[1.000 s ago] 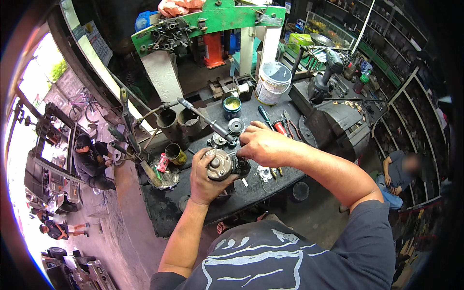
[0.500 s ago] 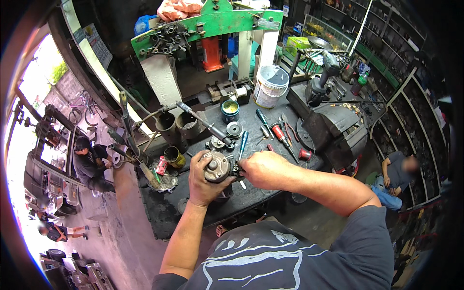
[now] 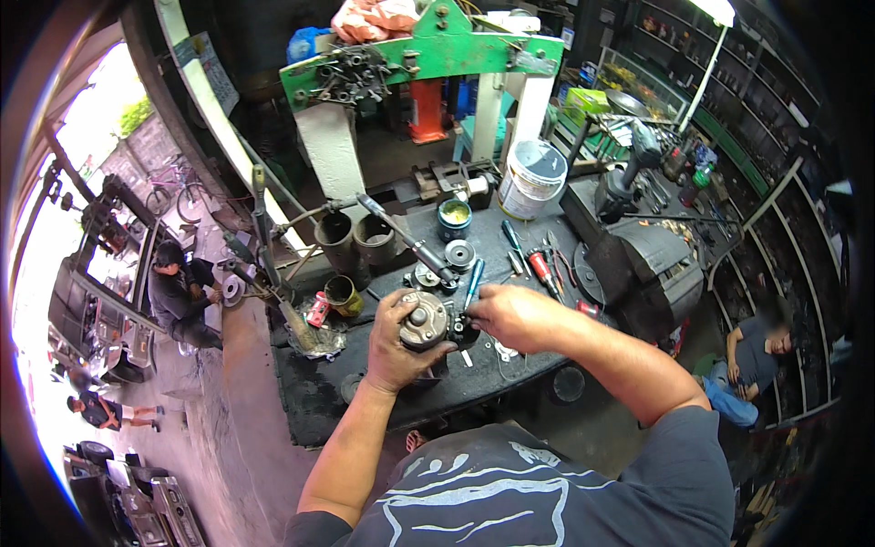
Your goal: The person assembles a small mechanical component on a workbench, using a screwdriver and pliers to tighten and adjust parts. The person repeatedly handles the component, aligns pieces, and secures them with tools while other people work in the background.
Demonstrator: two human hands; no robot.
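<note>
Round grey metal housing (image 3: 423,321) at frame centre, above black workbench (image 3: 314,387). Left hand (image 3: 395,356) wrapped around housing's rim. Right hand (image 3: 512,317), fingers bunched at housing's right side; cannot tell what they pinch. Likely heavy, rigid, perhaps greasy; best gripped by rim.

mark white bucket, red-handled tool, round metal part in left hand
White bucket (image 3: 530,190): head view, outer wall
Red-handled tool (image 3: 540,267): head view, handle
Round metal part (image 3: 426,321): head view, face
</note>
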